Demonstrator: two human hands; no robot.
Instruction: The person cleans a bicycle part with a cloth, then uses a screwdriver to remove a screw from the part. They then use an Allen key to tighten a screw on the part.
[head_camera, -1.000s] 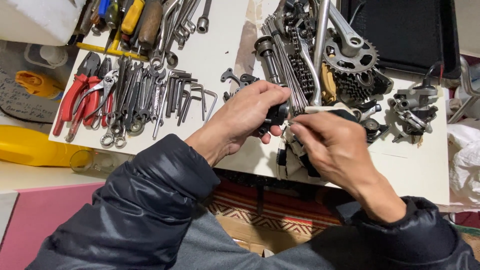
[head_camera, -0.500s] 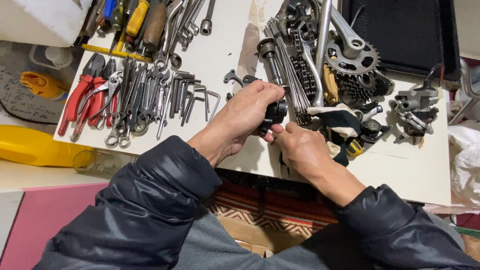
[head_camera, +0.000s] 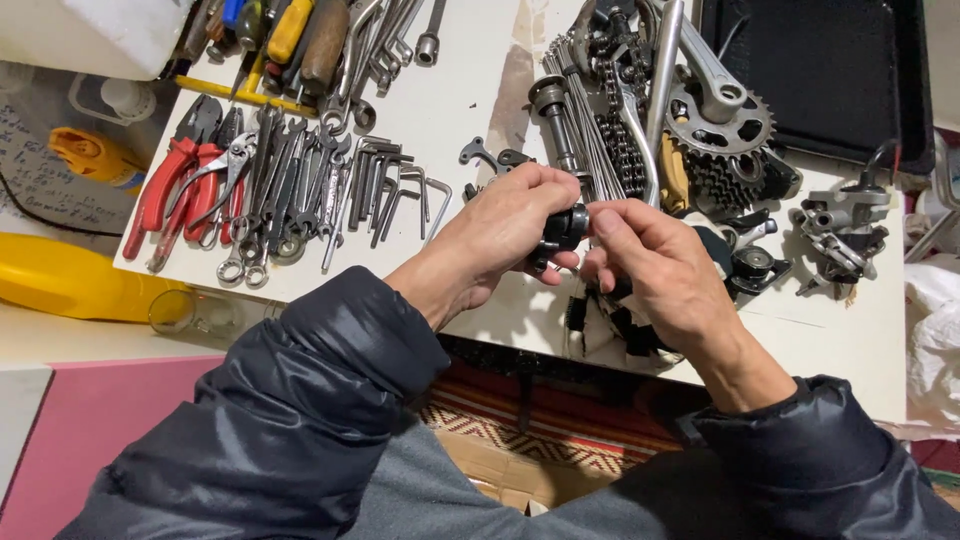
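Observation:
My left hand (head_camera: 500, 235) grips a small black bicycle part (head_camera: 563, 228) above the near edge of a white work board (head_camera: 470, 110). My right hand (head_camera: 660, 265) meets it from the right, thumb and forefinger pinched on the end of the same black part. Both forearms wear dark padded sleeves. Beneath my right hand lie several small black pieces (head_camera: 610, 325) on the board, partly hidden by the palm.
Red-handled pliers (head_camera: 175, 180), wrenches and hex keys (head_camera: 390, 195) lie left. Chain, sprockets and a crank (head_camera: 715, 115) are piled behind the hands. A grey derailleur (head_camera: 840, 225) sits right, a black tray (head_camera: 815, 70) at back right, a yellow container (head_camera: 70, 280) at left.
My right hand has let go of a silver rod, dipped toward the board, then come back up to pinch the black part held in my left hand.

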